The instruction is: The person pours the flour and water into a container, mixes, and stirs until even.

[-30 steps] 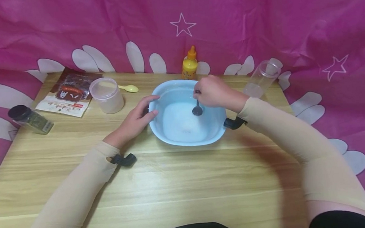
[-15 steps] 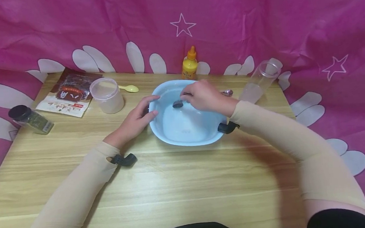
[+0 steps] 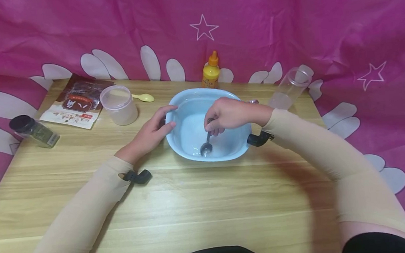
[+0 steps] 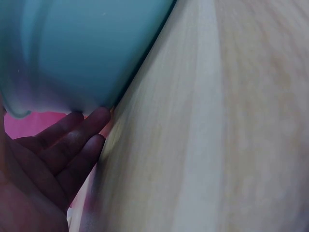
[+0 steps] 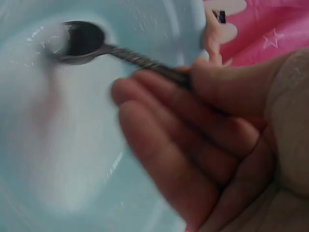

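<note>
A light blue plastic basin [image 3: 186, 152] stands mid-table with pale, whitish liquid inside. My left hand [image 3: 152, 131] holds its left side, thumb and index finger at the rim. In the left wrist view, the other fingers [image 4: 79, 140] lie against the outer wall [image 4: 87, 53]. Over the basin, my right hand [image 3: 224, 114] pinches a dark metal spoon [image 3: 207, 146] by its handle. The spoon's bowl hangs low near the basin's front wall; the right wrist view shows the spoon [image 5: 84, 41] blurred, with my right hand [image 5: 193, 140] beside it, lower fingers loosely bent.
Behind the basin stands a yellow squeeze bottle [image 3: 211, 75]. At left are a clear tub [image 3: 119, 109], a yellow spoon [image 3: 145, 97], a brown-and-white packet [image 3: 77, 103] and a black-capped jar [image 3: 34, 132]. A clear cylinder [image 3: 289, 88] and another metal spoon [image 3: 253, 101] lie at right.
My right hand has moved the spoon left across the basin, then toward its front wall. The left hand has stayed at the rim.
</note>
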`<state>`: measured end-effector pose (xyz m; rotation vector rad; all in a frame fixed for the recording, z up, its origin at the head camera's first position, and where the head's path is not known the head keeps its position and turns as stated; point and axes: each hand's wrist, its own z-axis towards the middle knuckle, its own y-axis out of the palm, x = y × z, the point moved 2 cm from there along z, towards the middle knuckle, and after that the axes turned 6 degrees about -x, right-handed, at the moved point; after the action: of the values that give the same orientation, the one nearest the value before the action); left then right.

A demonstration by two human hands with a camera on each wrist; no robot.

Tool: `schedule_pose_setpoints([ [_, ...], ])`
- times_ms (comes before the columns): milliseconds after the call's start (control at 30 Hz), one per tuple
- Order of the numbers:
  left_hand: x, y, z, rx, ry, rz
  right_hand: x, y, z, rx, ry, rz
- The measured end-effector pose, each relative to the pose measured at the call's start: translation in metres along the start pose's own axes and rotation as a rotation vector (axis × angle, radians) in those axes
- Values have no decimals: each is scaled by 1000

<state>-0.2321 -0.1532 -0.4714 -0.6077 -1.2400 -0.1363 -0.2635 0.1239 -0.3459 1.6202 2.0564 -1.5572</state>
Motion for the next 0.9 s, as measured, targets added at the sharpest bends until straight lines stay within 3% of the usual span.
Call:
schedule_pose_setpoints([
  [167,2,0,0,-3,-4,1,6,-14,-10,34,113,-167],
  [300,3,-1,0,2,0,4,7,-22,-14,144,181,-325],
  [400,3,0,0,3,1,-2,7,-25,-12,247,199,-379],
  [633,4,0,-1,0,1,2,10,-18,3,404,179,-313],
  [767,4,1,-1,-2,4,9,8,-11,9,398,116,-253],
  [900,3,0,0,-2,7,6,4,-6,10,318,43,-184],
])
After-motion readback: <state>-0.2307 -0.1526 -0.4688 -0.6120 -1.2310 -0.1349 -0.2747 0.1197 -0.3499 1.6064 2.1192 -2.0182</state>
